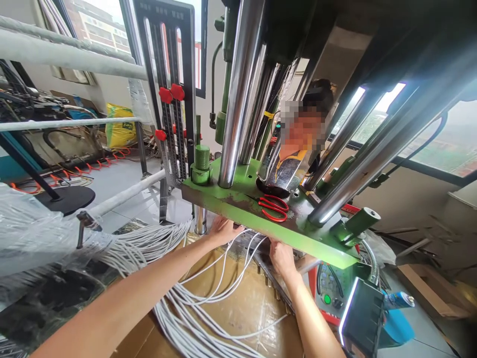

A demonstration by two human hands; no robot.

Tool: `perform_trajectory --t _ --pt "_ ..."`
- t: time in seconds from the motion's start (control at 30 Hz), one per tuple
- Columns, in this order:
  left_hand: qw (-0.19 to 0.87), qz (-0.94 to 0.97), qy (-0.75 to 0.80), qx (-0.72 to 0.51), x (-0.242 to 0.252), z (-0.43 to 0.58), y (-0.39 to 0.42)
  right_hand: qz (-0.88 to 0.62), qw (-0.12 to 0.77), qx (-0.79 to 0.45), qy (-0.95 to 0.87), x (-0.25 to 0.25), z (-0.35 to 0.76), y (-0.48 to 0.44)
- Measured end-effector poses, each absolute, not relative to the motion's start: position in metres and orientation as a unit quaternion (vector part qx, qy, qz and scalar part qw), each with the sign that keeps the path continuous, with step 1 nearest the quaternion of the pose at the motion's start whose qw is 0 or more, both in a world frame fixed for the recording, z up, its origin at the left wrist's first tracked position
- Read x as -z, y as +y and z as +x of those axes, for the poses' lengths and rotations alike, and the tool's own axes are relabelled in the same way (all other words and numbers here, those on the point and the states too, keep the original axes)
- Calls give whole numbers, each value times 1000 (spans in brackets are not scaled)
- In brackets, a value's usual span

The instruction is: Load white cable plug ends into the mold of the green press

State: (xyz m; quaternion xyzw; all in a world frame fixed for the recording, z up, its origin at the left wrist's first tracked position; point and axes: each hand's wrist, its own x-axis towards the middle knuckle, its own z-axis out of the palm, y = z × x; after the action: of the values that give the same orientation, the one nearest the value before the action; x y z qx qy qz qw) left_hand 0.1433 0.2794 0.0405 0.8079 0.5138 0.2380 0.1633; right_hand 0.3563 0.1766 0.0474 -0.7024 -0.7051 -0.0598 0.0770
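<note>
Both my arms reach forward under the green steel plate (pixel 238 209) of a press-like machine. My left hand (pixel 222 230) sits at the plate's lower edge, fingers tucked beneath it and touching thin white cables (pixel 208 288). My right hand (pixel 280 254) is a little lower and to the right, its fingers also hidden under the plate among the cables. What either hand grips is out of sight. Red-handled scissors (pixel 275 208) lie on top of the plate.
Chrome columns (pixel 238 89) rise from the plate. A large bundle of white cables (pixel 145 243) lies at left beside plastic wrap (pixel 33 228). A control box (pixel 331 288) with a green button and a dark screen (pixel 361 313) stand at right. Another person (pixel 301 134) is behind the machine.
</note>
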Motion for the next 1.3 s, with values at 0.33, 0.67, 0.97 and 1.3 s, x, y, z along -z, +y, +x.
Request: perform_trajectory --t 0.33,0.67,0.97,1.3 --pt "146 874 422 -193 -42 144 285 -698 13 61 -714 -51 330 184" --pt "131 857 453 -207 -50 135 265 -691 -2 68 -719 -52 315 193" --pt "180 817 520 -172 -36 124 243 -695 32 73 -715 -51 315 192" --pt "154 807 546 -162 -43 130 248 -741 81 94 -660 -42 339 172"
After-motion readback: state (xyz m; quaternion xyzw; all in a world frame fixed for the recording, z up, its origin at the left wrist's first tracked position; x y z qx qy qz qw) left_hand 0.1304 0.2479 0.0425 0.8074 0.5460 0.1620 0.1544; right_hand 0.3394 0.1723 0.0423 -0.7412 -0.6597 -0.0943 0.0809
